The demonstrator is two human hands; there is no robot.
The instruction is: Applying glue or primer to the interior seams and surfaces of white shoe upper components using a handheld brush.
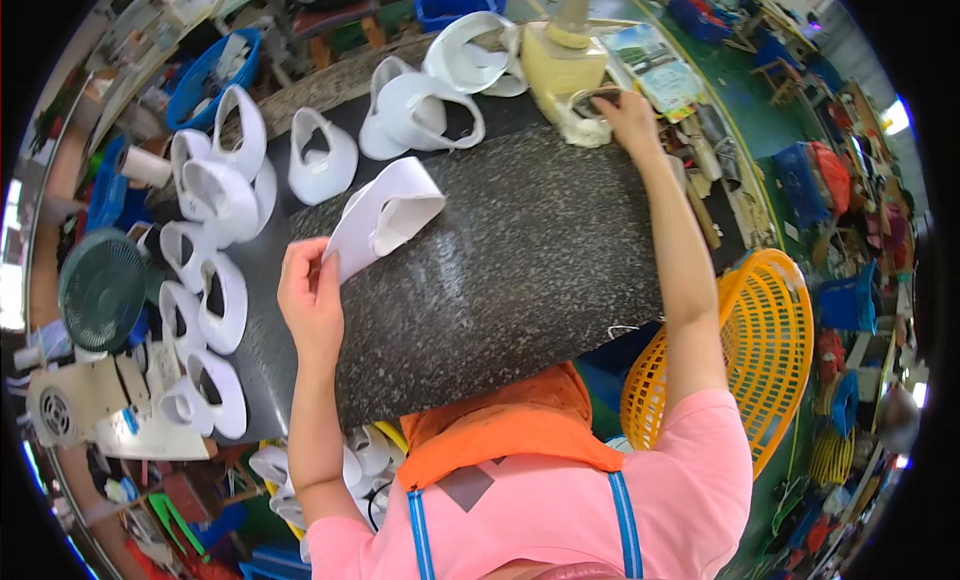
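Observation:
My left hand (312, 295) pinches the near end of a white shoe upper (390, 215), which hangs tilted above the dark speckled tabletop (520, 240). My right arm reaches to the far right corner. There my right hand (632, 127) is closed, fingers together, over a small cup crusted with cream-coloured residue (585, 130). Whatever its fingers hold is too small and too hidden to name. Right behind the cup stands a pale yellow container (560, 65) with a tapering neck.
Several more white uppers (322, 160) stand along the table's far and left sides. A green fan (102, 290) and a cream-coloured machine (85, 400) are at the left. To my right is a yellow plastic basket (768, 350). A printed sheet (655, 70) lies beyond my right hand.

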